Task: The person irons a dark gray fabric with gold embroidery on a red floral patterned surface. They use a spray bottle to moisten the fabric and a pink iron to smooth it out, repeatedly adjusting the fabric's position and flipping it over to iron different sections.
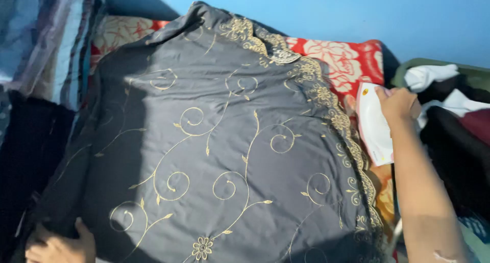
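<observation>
A dark grey cloth [224, 140] with gold swirl embroidery and a gold lace border lies spread flat over a red and cream flowered blanket [347, 61]. My left hand [61, 245] grips the cloth's near left edge at the bottom of the view. My right hand [398, 104] reaches out at the right, fingers closed on the top of a white clothes iron [375, 125] that stands just past the cloth's lace edge. The iron's underside is hidden.
A stack of folded striped fabrics [48, 38] rises at the far left. A heap of white, dark and maroon clothes [454, 110] lies at the right beside my forearm. A blue wall [357, 13] closes the back.
</observation>
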